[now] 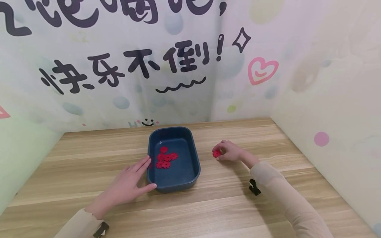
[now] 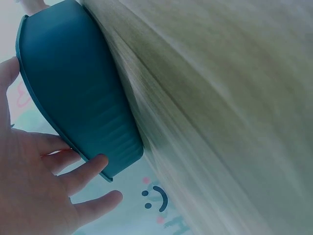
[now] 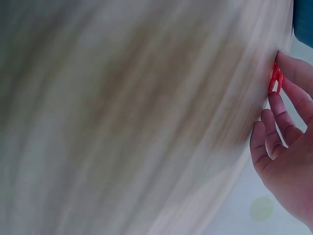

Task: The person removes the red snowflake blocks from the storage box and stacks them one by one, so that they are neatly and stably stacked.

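Note:
A dark blue tray stands on the wooden table and holds several red gear-shaped pieces. My left hand lies flat with straight fingers against the tray's left wall, its thumb at the near corner. To the right of the tray, my right hand rests on the table, its curled fingers pinching one red gear piece. In the right wrist view that red piece shows edge-on between my fingertips against the wood.
The wooden table is boxed in by printed walls at the back, left and right. A black clip sits on my right sleeve, and another on my left cuff.

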Available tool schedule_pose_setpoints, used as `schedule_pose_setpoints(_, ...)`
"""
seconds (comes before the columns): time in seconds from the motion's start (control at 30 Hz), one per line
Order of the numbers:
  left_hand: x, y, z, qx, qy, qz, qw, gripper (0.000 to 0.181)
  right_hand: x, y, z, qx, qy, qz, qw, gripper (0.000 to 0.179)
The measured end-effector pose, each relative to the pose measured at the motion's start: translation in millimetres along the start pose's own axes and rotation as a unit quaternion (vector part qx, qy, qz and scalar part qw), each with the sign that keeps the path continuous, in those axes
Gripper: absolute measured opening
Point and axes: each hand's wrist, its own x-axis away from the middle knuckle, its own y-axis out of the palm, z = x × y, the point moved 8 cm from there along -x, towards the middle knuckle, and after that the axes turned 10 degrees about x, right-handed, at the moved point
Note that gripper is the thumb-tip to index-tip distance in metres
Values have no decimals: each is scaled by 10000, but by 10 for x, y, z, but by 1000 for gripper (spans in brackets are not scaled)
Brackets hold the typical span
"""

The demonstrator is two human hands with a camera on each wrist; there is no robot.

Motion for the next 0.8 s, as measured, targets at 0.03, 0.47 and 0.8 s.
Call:
schedule_pose_setpoints(0.03, 0, 0, -1, -5, -6, 0, 10000, 84, -1, -1, 0, 6, 4, -10, 10000, 31)
schedule_pose_setpoints(0.47, 13, -3, 8, 27, -50, 5, 10000, 83, 18, 12, -8, -126, 125, -114, 9998, 35)
schedule_pose_setpoints(0.8, 3, 12, -6, 7, -69, -4, 10000, 84, 44, -19, 4, -569, 236, -106, 9980, 40)
